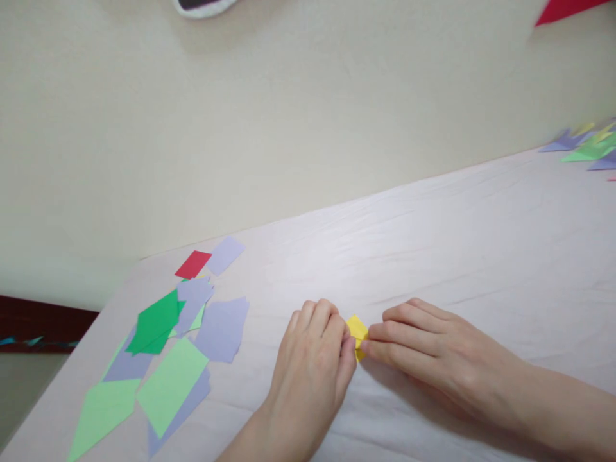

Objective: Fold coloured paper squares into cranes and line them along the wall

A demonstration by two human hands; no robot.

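Observation:
A small piece of folded yellow paper (357, 328) lies between my two hands on the pale cloth surface. My left hand (315, 359) has its fingers curled and pinches the paper's left side. From the right, the fingertips of my right hand (428, 343) press together on the paper's other edge. Part of the yellow paper is hidden under the fingers, so its full shape cannot be made out.
Loose paper pieces lie at the left: light green (173, 382), dark green (156, 324), lavender (222, 328) and red (193, 264). Lavender, green and yellow folded pieces (594, 146) sit at the far right. A plain wall (289, 115) rises behind the surface.

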